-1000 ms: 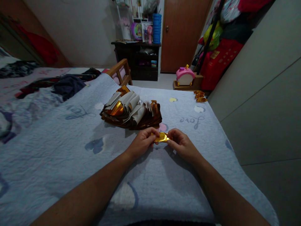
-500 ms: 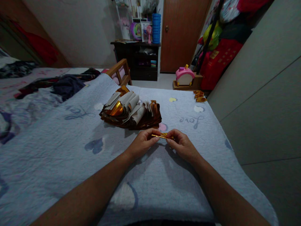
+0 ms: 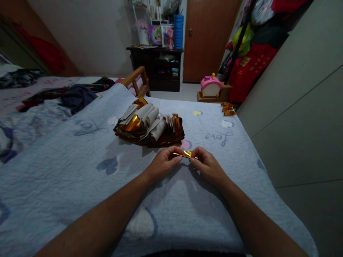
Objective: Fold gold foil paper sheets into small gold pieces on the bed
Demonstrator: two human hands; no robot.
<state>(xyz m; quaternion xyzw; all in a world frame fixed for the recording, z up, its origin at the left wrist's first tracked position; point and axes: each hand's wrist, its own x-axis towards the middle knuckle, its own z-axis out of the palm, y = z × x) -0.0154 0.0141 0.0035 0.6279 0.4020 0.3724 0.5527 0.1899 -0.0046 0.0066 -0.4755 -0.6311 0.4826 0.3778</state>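
Note:
Between my two hands, just above the quilted bedspread, is a narrow folded strip of gold foil paper (image 3: 187, 154). My left hand (image 3: 166, 160) pinches its left end between thumb and fingers. The right end is gripped the same way by my right hand (image 3: 205, 162). The strip's shiny middle shows between the fingertips; both ends are partly covered. Beyond my left hand lies a thick, loose stack of gold foil paper sheets (image 3: 150, 125), several curled over to show their pale backs. Small folded gold pieces (image 3: 228, 109) lie at the far right corner of the bed.
The pale blue bedspread (image 3: 88, 189) spreads under everything. Rumpled clothes (image 3: 77, 98) lie to the left, near a wooden rail (image 3: 136, 80). A tall pale cabinet (image 3: 300, 117) flanks the right side. Past the bed are a dark shelf unit (image 3: 158, 71) and a pink toy case (image 3: 211, 86).
The gold strip has tilted slightly, so more of its bright face shows between my fingers. Both hands stay in nearly the same place, still pinching it.

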